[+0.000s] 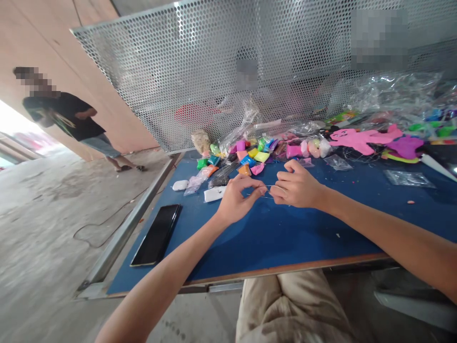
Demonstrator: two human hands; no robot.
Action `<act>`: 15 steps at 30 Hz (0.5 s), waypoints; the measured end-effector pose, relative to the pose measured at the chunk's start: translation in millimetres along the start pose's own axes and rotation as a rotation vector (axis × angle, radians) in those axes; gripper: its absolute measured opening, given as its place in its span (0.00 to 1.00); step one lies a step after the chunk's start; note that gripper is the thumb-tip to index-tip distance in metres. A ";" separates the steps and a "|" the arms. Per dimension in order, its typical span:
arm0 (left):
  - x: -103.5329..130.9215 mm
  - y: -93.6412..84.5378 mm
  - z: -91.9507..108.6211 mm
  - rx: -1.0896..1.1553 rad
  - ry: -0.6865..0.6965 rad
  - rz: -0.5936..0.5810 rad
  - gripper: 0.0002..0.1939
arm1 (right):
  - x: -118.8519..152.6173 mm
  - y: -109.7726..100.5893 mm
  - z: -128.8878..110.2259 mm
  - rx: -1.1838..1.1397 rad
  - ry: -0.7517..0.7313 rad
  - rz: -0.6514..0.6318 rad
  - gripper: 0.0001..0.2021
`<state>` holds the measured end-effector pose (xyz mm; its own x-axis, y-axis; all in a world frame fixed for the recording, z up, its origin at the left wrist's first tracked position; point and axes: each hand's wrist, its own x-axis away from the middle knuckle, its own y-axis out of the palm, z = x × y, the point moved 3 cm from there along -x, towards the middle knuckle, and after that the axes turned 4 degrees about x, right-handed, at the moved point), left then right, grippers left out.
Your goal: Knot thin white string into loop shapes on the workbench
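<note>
Above the blue table, my left hand (238, 197) pinches a thin, pale thread or wire (269, 186) between thumb and fingertips. My right hand (298, 185) is curled round the same strand just to the right, and a short gap separates the two hands. Small colourful packets, among them a yellow one (262, 156) and an orange one (244, 170), lie behind my hands. A white object (214, 194) rests beside my left hand, partly covered by it.
A black phone (156, 234) lies at the table's left. Behind stand a perforated metal panel (214, 62) and plastic bags (396, 95). A pink figure (360, 139) and a small clear bag (409, 178) are at right. A person (71, 116) stands at far left.
</note>
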<state>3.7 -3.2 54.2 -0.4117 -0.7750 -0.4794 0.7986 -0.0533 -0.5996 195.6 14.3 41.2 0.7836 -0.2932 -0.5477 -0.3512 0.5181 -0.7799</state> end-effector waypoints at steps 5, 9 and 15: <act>-1.8 0.7 -5.2 0.093 -0.068 -0.012 0.13 | -1.1 7.9 7.5 -0.263 0.127 -0.050 0.17; -3.1 -1.8 -9.3 0.069 -0.074 -0.058 0.12 | 1.5 18.2 11.7 -0.549 0.201 -0.136 0.19; -4.4 -2.6 -20.6 -0.013 -0.084 -0.074 0.13 | 2.8 22.1 12.4 -0.662 0.244 -0.209 0.18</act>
<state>-5.7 13.4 44.7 -0.4311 -0.8191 -0.3786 0.7613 -0.1050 -0.6398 196.4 34.8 26.2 0.7591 -0.5430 -0.3591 -0.5033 -0.1397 -0.8527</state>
